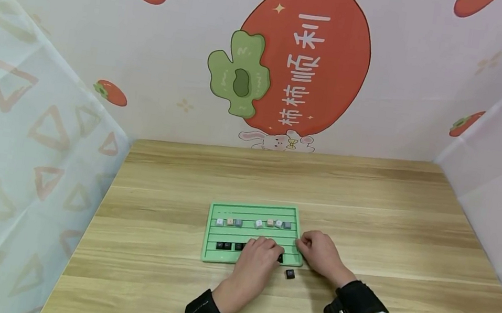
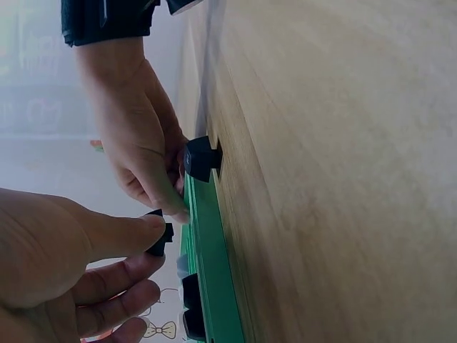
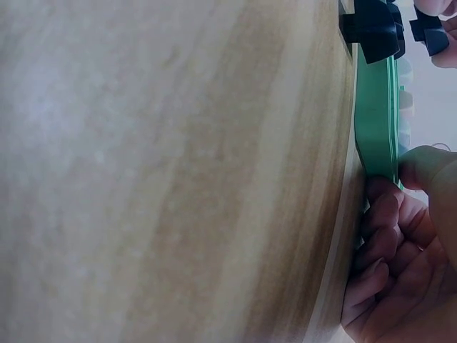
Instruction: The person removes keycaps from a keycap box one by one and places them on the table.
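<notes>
A green ridged tray lies on the wooden table. My left hand is over its lower part, pinching a black keycap between thumb and finger, lifted above the tray in the left wrist view. My right hand grips the tray's right edge, thumb on top and curled fingers at the side, as the right wrist view shows. One loose black keycap sits on the table just off the tray's near right corner. Black keycaps stand in a lower row, partly hidden by my left hand.
Several white, beige and grey keycaps form a row with gaps higher up the tray. The wooden table reaches a printed back wall, and fabric-like side panels flank it.
</notes>
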A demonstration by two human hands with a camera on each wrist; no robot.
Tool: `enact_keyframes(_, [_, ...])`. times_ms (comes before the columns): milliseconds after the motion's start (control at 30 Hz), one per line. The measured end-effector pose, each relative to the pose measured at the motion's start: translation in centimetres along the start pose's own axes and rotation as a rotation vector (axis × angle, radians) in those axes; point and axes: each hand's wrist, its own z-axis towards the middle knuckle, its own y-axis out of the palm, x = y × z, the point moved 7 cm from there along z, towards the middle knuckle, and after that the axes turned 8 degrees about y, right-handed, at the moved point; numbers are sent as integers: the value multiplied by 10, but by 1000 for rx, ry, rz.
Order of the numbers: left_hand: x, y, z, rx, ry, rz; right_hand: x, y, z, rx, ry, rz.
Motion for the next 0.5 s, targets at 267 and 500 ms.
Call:
enact_keyframes(267, [4, -2, -3, 9, 20, 1, -1, 0, 0, 5, -7, 5])
enact_keyframes(500, [6, -1, -4, -5, 24, -22, 0, -1, -1, 1, -6, 5])
